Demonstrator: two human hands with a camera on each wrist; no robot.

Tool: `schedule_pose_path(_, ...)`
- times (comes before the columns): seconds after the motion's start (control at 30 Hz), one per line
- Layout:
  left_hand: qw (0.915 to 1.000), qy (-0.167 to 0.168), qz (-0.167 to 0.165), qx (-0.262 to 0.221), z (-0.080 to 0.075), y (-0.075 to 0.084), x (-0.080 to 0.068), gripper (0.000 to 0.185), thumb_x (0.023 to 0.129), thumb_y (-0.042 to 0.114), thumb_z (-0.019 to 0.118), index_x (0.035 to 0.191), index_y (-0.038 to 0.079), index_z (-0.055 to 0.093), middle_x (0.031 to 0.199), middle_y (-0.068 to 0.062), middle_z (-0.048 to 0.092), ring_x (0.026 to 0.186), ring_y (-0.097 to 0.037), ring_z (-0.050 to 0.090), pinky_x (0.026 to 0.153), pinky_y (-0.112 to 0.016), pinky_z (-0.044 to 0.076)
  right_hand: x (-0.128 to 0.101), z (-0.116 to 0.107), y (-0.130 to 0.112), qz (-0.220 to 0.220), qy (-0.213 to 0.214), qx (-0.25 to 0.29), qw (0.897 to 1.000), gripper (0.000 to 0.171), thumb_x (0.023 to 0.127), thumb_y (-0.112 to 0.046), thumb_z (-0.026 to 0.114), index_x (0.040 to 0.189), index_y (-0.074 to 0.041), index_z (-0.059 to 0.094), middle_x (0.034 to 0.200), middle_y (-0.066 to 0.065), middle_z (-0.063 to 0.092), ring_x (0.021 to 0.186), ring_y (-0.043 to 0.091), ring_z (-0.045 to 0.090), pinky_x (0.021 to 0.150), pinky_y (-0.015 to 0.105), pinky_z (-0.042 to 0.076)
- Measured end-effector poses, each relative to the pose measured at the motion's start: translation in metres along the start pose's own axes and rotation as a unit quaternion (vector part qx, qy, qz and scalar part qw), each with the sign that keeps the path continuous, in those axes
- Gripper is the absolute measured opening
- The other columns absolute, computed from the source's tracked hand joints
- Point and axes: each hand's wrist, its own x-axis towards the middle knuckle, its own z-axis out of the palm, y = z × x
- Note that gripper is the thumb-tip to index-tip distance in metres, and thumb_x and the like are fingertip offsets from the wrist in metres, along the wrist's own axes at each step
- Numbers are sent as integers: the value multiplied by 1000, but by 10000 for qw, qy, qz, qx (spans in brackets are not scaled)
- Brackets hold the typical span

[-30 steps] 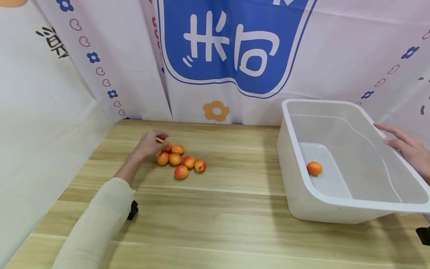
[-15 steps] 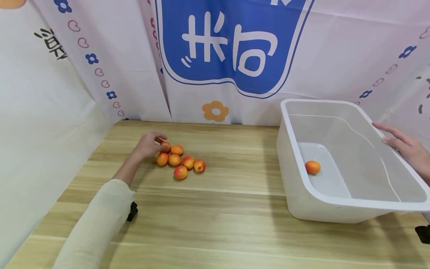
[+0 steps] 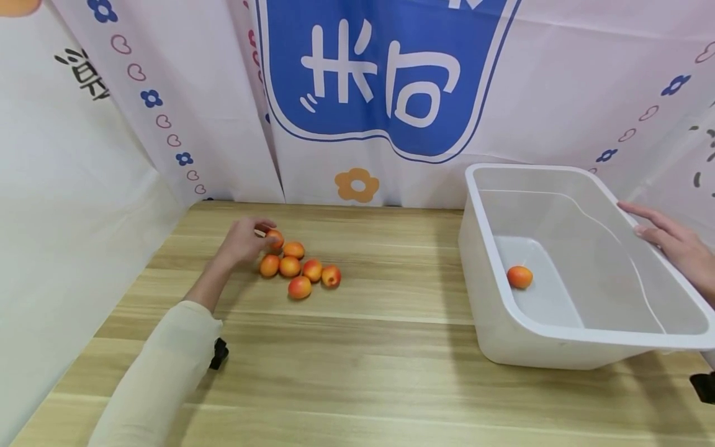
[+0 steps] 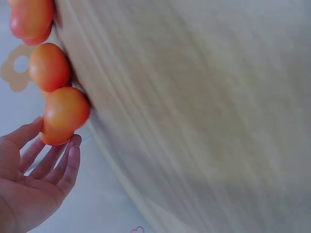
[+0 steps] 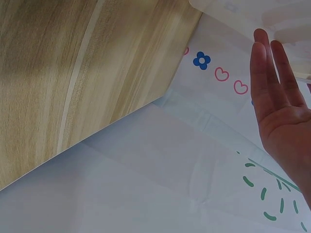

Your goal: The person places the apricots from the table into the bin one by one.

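Observation:
Several orange apricots (image 3: 301, 270) lie in a cluster on the wooden table (image 3: 363, 360), left of centre. My left hand (image 3: 262, 231) is at the cluster's far left end and pinches one apricot (image 3: 274, 238) between thumb and fingertips. The left wrist view shows that apricot (image 4: 65, 109) against my fingertips (image 4: 73, 155), with two more apricots (image 4: 48, 65) behind it. My right hand (image 3: 665, 239) lies with straight fingers on the right rim of a white plastic tub (image 3: 536, 167). One apricot (image 3: 519, 277) sits inside the tub.
A printed cloth backdrop (image 3: 363, 81) hangs close behind the table, and a white cloth wall (image 3: 67, 217) closes the left side. The tub takes up the table's right part. A small black clip (image 3: 219, 354) shows at my left sleeve.
The left hand's fingers have closed on the far-left apricot and drawn it slightly away from the cluster. The right hand and the tub have stayed still.

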Motion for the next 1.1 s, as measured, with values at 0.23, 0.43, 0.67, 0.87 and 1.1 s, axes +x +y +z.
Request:
schedule_pose_path(0.23,9997,64,187,-126,-2,13,3,39,102,12,67,134,-11,61,132,-30,63,110,-45,67,98,-54,54,1,-1,1,-16,37,-7,10000,53,113,-20,39,161,-42,33,107,-45,51,74,-3,66,52,29,59)
schedule_pose_path(0.43,9980,-30,96,-625,-1,22,2,41,102,11,67,137,-9,59,134,-28,61,103,-42,71,87,-45,61,0,-1,1,-61,-12,111,9999,53,113,-17,39,160,-43,35,107,-43,54,74,-2,67,52,29,59)
schedule_pose_path(0.67,9885,-148,0,-1506,0,30,1,47,99,3,69,142,-8,55,135,-29,59,92,-32,74,82,-35,62,0,-2,1,-79,-24,100,9999,54,113,-17,39,159,-45,36,105,-41,56,73,-2,67,51,29,59)
schedule_pose_path(0.87,9854,-327,-303,-1641,1,38,2,49,98,7,72,143,-5,57,146,-24,54,109,-38,70,106,-51,51,1,-3,3,46,-96,23,9999,53,114,-21,38,162,-42,30,104,-41,55,74,0,68,53,32,60)
schedule_pose_path(1.1,9809,-301,-305,-1895,8,41,5,48,96,10,76,139,-3,60,145,-21,56,123,-38,63,113,-51,45,1,-3,7,116,-115,-26,9999,52,114,-27,37,164,-40,27,108,-44,49,77,-1,67,56,34,62)
